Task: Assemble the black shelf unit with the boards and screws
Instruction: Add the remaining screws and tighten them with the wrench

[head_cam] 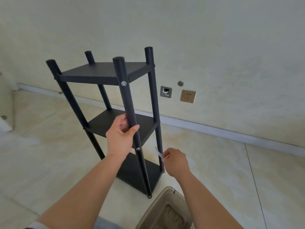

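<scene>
Tiled floor (pixel 214 162), shelf unit (pixel 105 71), perhaps bin (pixel 166 210).

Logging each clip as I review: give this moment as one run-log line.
shelf unit: upright, three boards on | left hand: grips front post | right hand: pinches small tool by right post

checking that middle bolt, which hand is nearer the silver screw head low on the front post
Left. The left hand grips the front post just above the silver screw head; the right hand is off to its right, pinching a small tool.

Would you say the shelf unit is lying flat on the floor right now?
No, the shelf unit stands upright on the floor, with the left hand gripping its front post.
</scene>
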